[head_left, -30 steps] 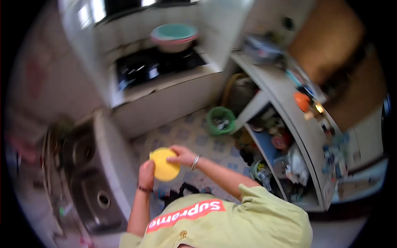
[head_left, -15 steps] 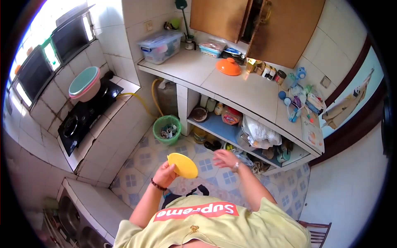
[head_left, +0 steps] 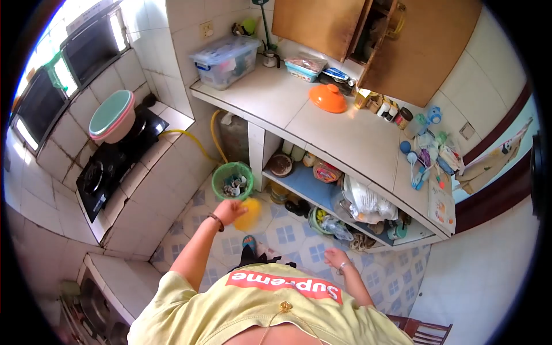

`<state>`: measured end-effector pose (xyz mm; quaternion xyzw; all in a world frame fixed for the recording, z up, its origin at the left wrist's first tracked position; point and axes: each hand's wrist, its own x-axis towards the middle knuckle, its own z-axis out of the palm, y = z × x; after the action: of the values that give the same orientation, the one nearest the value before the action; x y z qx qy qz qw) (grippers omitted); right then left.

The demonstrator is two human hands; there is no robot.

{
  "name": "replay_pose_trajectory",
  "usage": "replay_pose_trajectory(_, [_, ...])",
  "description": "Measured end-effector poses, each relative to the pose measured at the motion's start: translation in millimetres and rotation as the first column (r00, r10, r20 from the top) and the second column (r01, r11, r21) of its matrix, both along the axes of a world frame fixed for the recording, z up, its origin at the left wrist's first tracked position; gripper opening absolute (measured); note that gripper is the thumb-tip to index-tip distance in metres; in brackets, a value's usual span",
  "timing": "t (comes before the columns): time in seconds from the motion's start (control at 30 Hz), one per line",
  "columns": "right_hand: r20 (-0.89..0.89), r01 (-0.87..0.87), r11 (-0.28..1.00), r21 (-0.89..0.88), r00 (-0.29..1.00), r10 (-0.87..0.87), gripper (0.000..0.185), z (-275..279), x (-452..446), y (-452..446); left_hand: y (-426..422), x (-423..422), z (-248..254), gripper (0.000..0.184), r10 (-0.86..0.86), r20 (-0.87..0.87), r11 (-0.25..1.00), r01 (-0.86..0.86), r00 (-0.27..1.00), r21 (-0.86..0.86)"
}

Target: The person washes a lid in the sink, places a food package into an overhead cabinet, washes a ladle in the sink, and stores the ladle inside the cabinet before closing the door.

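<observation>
My left hand [head_left: 232, 212] is closed on the edge of a flat, round yellow lid [head_left: 249, 215], which is blurred by motion. The lid is held out above the tiled floor, near the green trash bin [head_left: 233, 181]. Lower down on the right, near the front of my shirt, is my right hand [head_left: 335, 259]. Its fingers are loosely bent and nothing shows in them.
A tiled counter [head_left: 264, 103] runs along the back, bearing an orange lid [head_left: 328, 98] and a clear storage box [head_left: 225, 60]. Below it is a crowded shelf [head_left: 310, 187]. Nested basins [head_left: 112, 118] stand on the black stove [head_left: 95, 178] at left. One cabinet door [head_left: 422, 52] hangs open.
My left hand has moved forward with the yellow lid, towards the trash bin. My right hand has dropped back and to the right, its fingers more bent. One foot now shows below.
</observation>
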<state>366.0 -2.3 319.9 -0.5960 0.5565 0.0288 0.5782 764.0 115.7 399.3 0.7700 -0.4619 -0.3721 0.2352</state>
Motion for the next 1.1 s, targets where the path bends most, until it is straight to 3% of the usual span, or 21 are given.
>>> replay_pose_trajectory(0.07, [0.036, -0.09, 0.988, -0.125, 0.995, 0.095, 0.025, 17.2, 50.1, -18.1, -2.7, 10.1, -7.6, 0.022, 0.179, -0.521, 0.92, -0.329, 0.834, -0.211])
replay_pose_trajectory(0.1, [0.083, -0.124, 0.978, -0.169, 0.987, 0.139, 0.025, 11.6, 70.9, -29.2, -6.2, 13.1, 13.2, 0.021, 0.125, -0.832, 0.845, -0.498, 0.54, -0.196])
replay_pose_trajectory(0.13, [0.126, -0.154, 0.965, -0.211, 0.975, 0.183, 0.025, 8.9, 91.4, -38.1, -8.2, 15.2, 33.1, 0.021, 0.004, -0.988, 0.764, -0.638, 0.154, -0.096])
replay_pose_trajectory(0.17, [0.114, -0.216, 0.952, -0.219, 0.963, 0.245, 0.026, 8.7, 110.1, -48.7, -8.7, 36.9, 5.9, 0.02, -0.178, -0.983, 0.737, -0.657, 0.038, -0.159])
replay_pose_trajectory(0.2, [0.103, -0.275, 0.934, -0.229, 0.947, 0.304, 0.027, 13.9, 130.7, -58.9, -13.7, 49.7, 4.3, 0.022, -0.102, -0.991, 0.731, -0.668, 0.089, -0.135])
replay_pose_trajectory(0.23, [0.099, -0.266, 0.937, -0.226, 0.951, 0.294, 0.027, 22.9, 148.6, -66.2, -19.6, 60.5, -0.2, 0.021, 0.098, -0.907, 0.794, -0.582, 0.409, -0.177])
replay_pose_trajectory(0.27, [0.03, -0.37, 0.865, -0.34, 0.915, 0.403, 0.026, 34.2, 164.3, -72.3, -25.7, 71.0, -6.8, 0.02, 0.245, -0.684, 0.856, -0.485, 0.687, -0.18])
replay_pose_trajectory(0.3, [-0.052, -0.468, 0.765, -0.443, 0.865, 0.499, 0.025, 44.6, 178.1, -78.9, -28.4, 77.4, -4.3, 0.022, 0.182, -0.459, 0.924, -0.311, 0.87, -0.222])
replay_pose_trajectory(0.33, [-0.054, -0.459, 0.767, -0.448, 0.87, 0.49, 0.025, 52.3, 189.7, -86.4, -34.0, 84.9, -0.4, 0.022, 0.155, -0.387, 0.969, -0.217, 0.909, -0.121])
replay_pose_trajectory(0.37, [-0.003, -0.436, 0.778, -0.451, 0.873, 0.487, 0.026, 58.8, 200.3, -93.4, -41.3, 87.4, 3.3, 0.021, 0.174, -0.703, 0.914, -0.38, 0.689, -0.146])
replay_pose_trajectory(0.4, [0.046, -0.415, 0.792, -0.448, 0.874, 0.484, 0.026, 61.3, 207.3, -98.2, -47.1, 85.9, 17.8, 0.021, 0.128, -0.921, 0.844, -0.529, 0.369, -0.094])
replay_pose_trajectory(0.43, [0.093, -0.358, 0.856, -0.373, 0.904, 0.418, 0.027, 53.4, 211.9, -106.4, -52.0, 93.2, 25.7, 0.022, -0.008, -0.984, 0.839, -0.534, 0.18, -0.105])
replay_pose_trajectory(0.47, [0.089, -0.356, 0.858, -0.369, 0.906, 0.414, 0.027, 53.6, 212.7, -111.1, -56.9, 112.4, -3.8, 0.026, -0.128, -0.987, 0.856, -0.493, 0.093, -0.157])
replay_pose_trajectory(0.57, [0.119, -0.308, 0.877, -0.368, 0.92, 0.373, 0.028, 53.6, 218.2, -130.1, -83.4, 113.0, 5.7, 0.025, 0.026, -0.94, 0.811, -0.557, 0.34, -0.179])
replay_pose_trajectory(0.7, [0.247, -0.106, 0.952, -0.287, 0.952, 0.181, 0.029, 102.7, 220.2, -155.6, -109.6, 116.3, -2.0, 0.023, 0.032, -0.949, 0.83, -0.538, 0.312, -0.149])
replay_pose_trajectory(0.8, [0.375, 0.079, 0.978, -0.191, 0.927, -0.001, 0.029, 123.2, 215.7, -195.4, -132.8, 111.8, -0.3, 0.024, -0.046, -0.977, 0.771, -0.614, 0.207, -0.167])
replay_pose_trajectory(0.87, [0.515, 0.272, 0.96, -0.069, 0.834, -0.199, 0.032, 139.2, 216.7, -225.8, -143.9, 108.4, 10.5, 0.025, -0.066, -0.974, 0.745, -0.64, 0.215, -0.191])
replay_pose_trajectory(0.93, [0.594, 0.294, 0.954, -0.057, 0.778, -0.204, 0.035, 152.6, 217.6, -259.7, -154.2, 106.9, 19.4, 0.025, -0.089, -0.973, 0.727, -0.654, 0.212, -0.21])
replay_pose_trajectory(1.0, [0.793, 0.393, 0.918, 0.056, 0.541, -0.28, 0.039, 173.1, 223.3, -294.2, -168.8, 103.8, 34.7, 0.026, -0.119, -0.969, 0.702, -0.672, 0.217, -0.237])
replay_pose_trajectory(1.03, [0.794, 0.373, 0.926, 0.058, 0.545, -0.269, 0.039, 181.2, 226.5, -312.3, -175.7, 101.1, 44.1, 0.025, -0.105, -0.973, 0.693, -0.687, 0.205, -0.22])
replay_pose_trajectory(1.1, [0.846, 0.444, 0.876, 0.19, 0.379, -0.376, 0.045, 191.7, 232.1, -346.5, -189.6, 101.9, 49.1, 0.022, -0.111, -0.967, 0.693, -0.679, 0.23, -0.241])
